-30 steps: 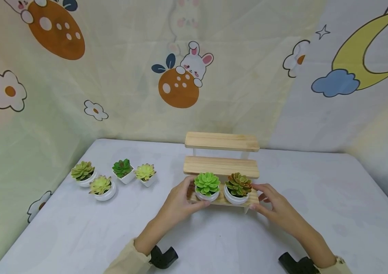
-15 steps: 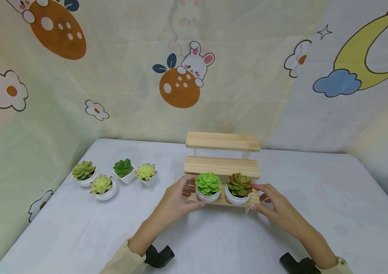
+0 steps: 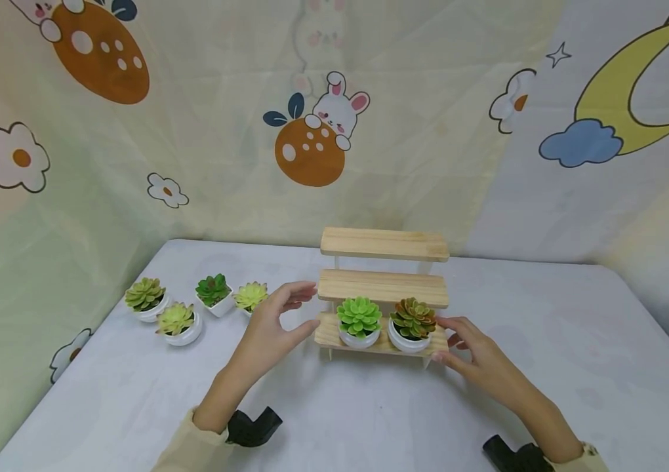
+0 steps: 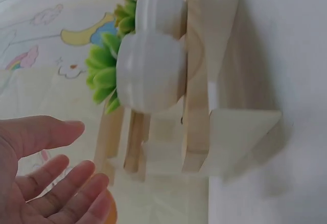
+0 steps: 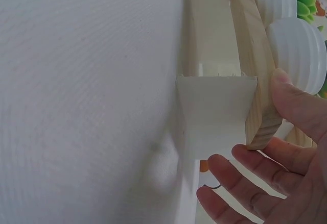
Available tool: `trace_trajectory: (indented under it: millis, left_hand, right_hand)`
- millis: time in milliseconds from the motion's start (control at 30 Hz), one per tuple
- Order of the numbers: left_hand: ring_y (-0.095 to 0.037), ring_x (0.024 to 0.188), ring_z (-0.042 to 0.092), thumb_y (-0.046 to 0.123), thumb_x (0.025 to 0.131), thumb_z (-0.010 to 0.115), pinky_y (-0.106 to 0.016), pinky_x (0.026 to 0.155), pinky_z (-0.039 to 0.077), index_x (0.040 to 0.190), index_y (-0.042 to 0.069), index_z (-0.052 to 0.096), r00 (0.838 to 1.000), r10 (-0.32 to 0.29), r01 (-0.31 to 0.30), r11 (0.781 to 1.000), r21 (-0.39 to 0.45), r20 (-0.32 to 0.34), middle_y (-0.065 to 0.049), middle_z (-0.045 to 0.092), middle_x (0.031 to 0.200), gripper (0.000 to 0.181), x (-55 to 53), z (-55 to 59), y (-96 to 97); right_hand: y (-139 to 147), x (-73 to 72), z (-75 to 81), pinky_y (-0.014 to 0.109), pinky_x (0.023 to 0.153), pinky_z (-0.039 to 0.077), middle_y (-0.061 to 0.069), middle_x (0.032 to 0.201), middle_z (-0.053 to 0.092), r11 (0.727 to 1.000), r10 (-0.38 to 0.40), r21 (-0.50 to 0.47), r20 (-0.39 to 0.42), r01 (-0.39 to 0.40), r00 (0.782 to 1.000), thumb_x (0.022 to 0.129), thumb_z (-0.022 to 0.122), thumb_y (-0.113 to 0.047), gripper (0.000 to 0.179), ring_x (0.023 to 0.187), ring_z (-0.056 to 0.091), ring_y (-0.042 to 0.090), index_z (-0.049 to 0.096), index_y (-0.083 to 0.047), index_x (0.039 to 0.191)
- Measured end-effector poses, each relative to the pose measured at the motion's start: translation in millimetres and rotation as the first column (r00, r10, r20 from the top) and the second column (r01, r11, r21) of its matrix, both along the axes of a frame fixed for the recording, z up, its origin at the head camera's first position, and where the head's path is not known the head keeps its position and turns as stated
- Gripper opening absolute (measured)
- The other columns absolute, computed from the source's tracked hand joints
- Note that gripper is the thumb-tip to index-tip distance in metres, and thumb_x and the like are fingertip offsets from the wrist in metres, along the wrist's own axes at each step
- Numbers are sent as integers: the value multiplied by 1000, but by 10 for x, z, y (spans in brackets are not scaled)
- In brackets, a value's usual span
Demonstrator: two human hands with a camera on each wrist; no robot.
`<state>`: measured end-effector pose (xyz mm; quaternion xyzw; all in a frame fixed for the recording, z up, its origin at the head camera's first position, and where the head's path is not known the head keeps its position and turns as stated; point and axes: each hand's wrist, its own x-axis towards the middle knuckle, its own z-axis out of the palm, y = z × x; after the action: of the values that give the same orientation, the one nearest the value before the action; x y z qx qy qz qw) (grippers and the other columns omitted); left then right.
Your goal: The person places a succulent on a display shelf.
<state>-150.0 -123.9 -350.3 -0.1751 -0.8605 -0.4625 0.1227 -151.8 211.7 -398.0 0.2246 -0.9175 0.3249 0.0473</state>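
A three-tier wooden plant stand stands on the table. On its lowest board sit a bright green potted succulent and a reddish-green potted succulent, both in round white pots. My left hand hovers just left of the stand, thumb and fingers apart, holding nothing. The left wrist view shows the left hand clear of the boards. My right hand grips the right end of the lowest board. In the right wrist view, the right thumb lies on the board beside the pot, with fingertips at its end.
Left on the white table are a dark green succulent, a yellow-green succulent partly behind my left hand, and two succulents in round pots, one farther left and one nearer. A patterned cloth wall rises behind.
My left hand has let go of the lowest board's left end and moved left, its fingers opening out. The right hand and the two succulents on the stand stay in place.
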Motion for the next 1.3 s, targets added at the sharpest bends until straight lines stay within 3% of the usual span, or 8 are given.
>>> trace_trajectory:
  millis: [267,567,1033,1300]
  left_hand:
    - [-23,118,53,12,79,74,-42,99,45,131,11,51,995,91,-93,994,-52,-31,-5,56,130,57,-63,68,-248]
    - [-29,124,47,16,80,73,-47,103,39,136,9,46,983,183,-183,980,-77,2,-12,49,136,63,-175,12,-531]
    - [-34,131,37,28,80,73,-57,99,37,143,12,35,964,235,-215,964,-154,124,-13,39,144,75,-309,-157,-772]
    - [-36,131,35,29,80,73,-58,100,36,144,11,32,951,251,-219,959,-180,178,-16,35,145,78,-330,-229,-837]
  right_hand:
    - [11,-2,-3,35,76,53,9,117,56,1000,0,-4,-5,0,1000,84,69,-23,53,87,59,14,49,-2,129]
    - [7,-2,9,35,76,53,9,119,55,1000,-4,-8,4,4,1000,84,68,-25,54,88,59,15,48,-4,130]
    - [9,-3,8,35,76,53,8,119,55,1000,-14,1,8,14,1000,84,68,-26,54,88,59,14,48,-5,130]
    - [0,-1,-7,35,75,53,9,118,56,1000,-6,1,-1,6,1000,84,69,-25,54,87,59,14,49,-3,129]
